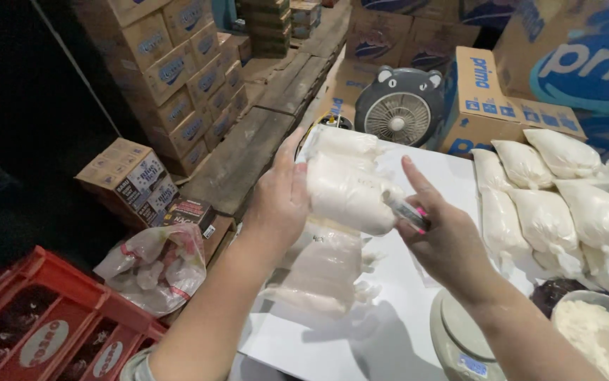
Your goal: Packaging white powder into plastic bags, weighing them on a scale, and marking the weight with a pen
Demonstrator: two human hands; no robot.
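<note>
The left hand [279,201] grips a clear bag of white powder [347,194] from its side, fingers closed around it, so the bag stays lifted above the white bench [361,339]. The right hand [445,243] pinches a marker pen [407,212] with its tip at the bag (probably the bag is held steady for this). Filled bags [551,204] lie in rows at the right, near a scale [460,339] and a bowl of powder [594,331].

Single head-worn view, looking down and forward

The camera sits close above the white flat-topped table [332,339], facing across it toward stacked brown cardboard boxes [170,70]; both forearms enter from the bottom edge, very near the lens.
</note>
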